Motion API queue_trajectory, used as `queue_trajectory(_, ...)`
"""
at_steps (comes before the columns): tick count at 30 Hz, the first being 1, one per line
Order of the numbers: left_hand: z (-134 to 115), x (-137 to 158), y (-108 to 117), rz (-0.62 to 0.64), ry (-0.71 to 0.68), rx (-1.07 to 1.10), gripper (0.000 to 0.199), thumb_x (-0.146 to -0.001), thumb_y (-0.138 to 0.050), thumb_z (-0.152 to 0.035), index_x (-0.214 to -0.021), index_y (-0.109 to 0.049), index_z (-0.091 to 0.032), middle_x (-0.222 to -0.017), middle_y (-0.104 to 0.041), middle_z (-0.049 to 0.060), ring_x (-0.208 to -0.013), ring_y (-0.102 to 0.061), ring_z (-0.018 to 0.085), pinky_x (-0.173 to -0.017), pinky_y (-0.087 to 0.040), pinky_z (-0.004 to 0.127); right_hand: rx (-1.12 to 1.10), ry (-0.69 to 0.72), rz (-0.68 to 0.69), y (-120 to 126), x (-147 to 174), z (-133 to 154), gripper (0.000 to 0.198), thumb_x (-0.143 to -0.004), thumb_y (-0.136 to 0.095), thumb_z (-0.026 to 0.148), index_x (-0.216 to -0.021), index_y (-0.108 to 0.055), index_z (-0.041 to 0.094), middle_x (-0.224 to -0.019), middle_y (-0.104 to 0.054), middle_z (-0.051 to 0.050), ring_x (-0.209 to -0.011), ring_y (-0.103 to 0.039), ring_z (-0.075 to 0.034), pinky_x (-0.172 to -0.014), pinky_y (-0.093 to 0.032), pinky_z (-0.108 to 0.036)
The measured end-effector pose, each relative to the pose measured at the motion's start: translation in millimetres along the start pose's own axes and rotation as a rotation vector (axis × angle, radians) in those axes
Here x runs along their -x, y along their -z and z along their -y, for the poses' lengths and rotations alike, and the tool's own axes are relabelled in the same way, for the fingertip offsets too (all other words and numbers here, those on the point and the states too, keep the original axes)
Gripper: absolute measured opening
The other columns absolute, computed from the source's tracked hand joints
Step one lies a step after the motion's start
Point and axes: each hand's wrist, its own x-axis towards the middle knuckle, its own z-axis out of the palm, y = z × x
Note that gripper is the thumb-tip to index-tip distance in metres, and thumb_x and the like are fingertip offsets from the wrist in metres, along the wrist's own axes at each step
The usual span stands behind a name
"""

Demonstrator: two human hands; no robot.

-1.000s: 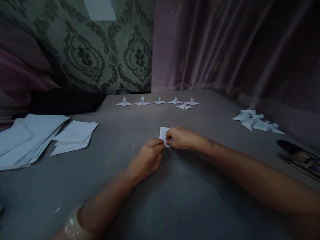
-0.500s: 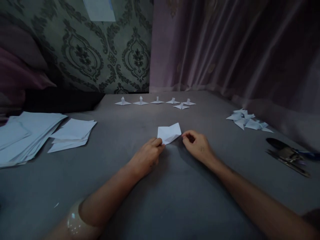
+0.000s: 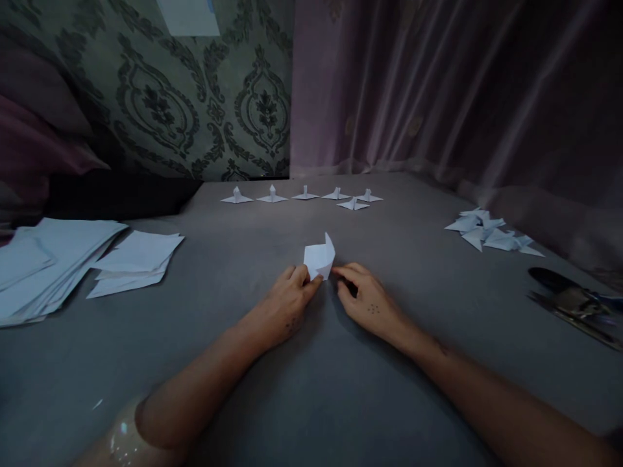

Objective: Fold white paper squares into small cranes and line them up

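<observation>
A small square of white folded paper (image 3: 317, 259) lies in the middle of the grey surface, its right flap standing upright. My left hand (image 3: 285, 301) is closed on the paper's near left edge, thumb along the front and fingers at the side. On the other side is my right hand (image 3: 367, 299), with its index fingertip against or very close to the base of the raised flap. Its thumb is held apart from that finger, leaving a gap with nothing in it. Whether the right fingertip actually touches the paper is hard to see.
Several folded white paper pieces (image 3: 305, 194) stand in a row at the back. More folded pieces (image 3: 491, 232) are heaped at the right, near dark-handled scissors (image 3: 577, 305). Stacked white sheets (image 3: 63, 259) and smaller cut sheets (image 3: 139, 259) lie at the left.
The paper's right flap has swung up and leftward from a flatter position. My right hand has moved in toward the paper, and its thumb and index finger have parted. My left hand stays on it.
</observation>
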Motion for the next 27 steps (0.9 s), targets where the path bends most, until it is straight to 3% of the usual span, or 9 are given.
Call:
queue_trajectory(10,0,3,4,0.002,-0.005,0.004,0.044,-0.087,-0.038,-0.007,-0.128,-0.05,-0.016,-0.093,-0.047,0.009,-0.083,-0.043,0.02,-0.075,-0.044,0.034,0.213,0.131,0.084,5,10,11,0.032,-0.088,-0.042,0.016,-0.115,-0.06,0.018,-0.102,-0.055,-0.009,-0.094,-0.05,-0.02,-0.085,-0.043,-0.035)
queue_trajectory(17,2,5,19,0.03,0.039,0.156,0.036,-0.087,-0.041,-0.01,-0.116,-0.06,-0.02,-0.092,-0.055,0.006,-0.086,-0.051,0.019,-0.075,-0.046,0.031,0.33,0.185,0.114,9,17,23,0.036,-0.09,-0.04,0.021,-0.123,-0.053,0.015,-0.103,-0.054,-0.011,-0.093,-0.047,-0.023,-0.082,-0.041,-0.038)
queue_trajectory(20,3,4,21,-0.029,0.127,0.259,0.026,-0.085,-0.046,-0.012,-0.103,-0.062,-0.02,-0.093,-0.061,0.004,-0.09,-0.056,0.018,-0.08,-0.047,0.03,0.336,0.181,0.126,9,17,23,0.038,-0.09,-0.04,0.021,-0.126,-0.052,0.015,-0.105,-0.054,-0.011,-0.095,-0.046,-0.023,-0.084,-0.04,-0.038)
queue_trajectory(23,2,4,23,-0.06,0.296,0.29,0.015,-0.082,-0.052,-0.018,-0.096,-0.057,-0.021,-0.087,-0.065,0.002,-0.079,-0.061,0.016,-0.07,-0.049,0.028,0.325,0.171,0.12,8,16,20,0.037,-0.089,-0.041,0.02,-0.124,-0.054,0.016,-0.105,-0.054,-0.011,-0.096,-0.046,-0.023,-0.084,-0.04,-0.038)
queue_trajectory(27,1,3,22,-0.102,0.342,0.282,0.026,-0.084,-0.052,-0.021,-0.111,-0.05,-0.023,-0.088,-0.066,0.0,-0.075,-0.064,0.015,-0.066,-0.05,0.026,0.322,0.181,0.113,7,14,18,0.038,-0.087,-0.042,0.018,-0.124,-0.054,0.016,-0.103,-0.054,-0.011,-0.095,-0.047,-0.023,-0.083,-0.04,-0.037)
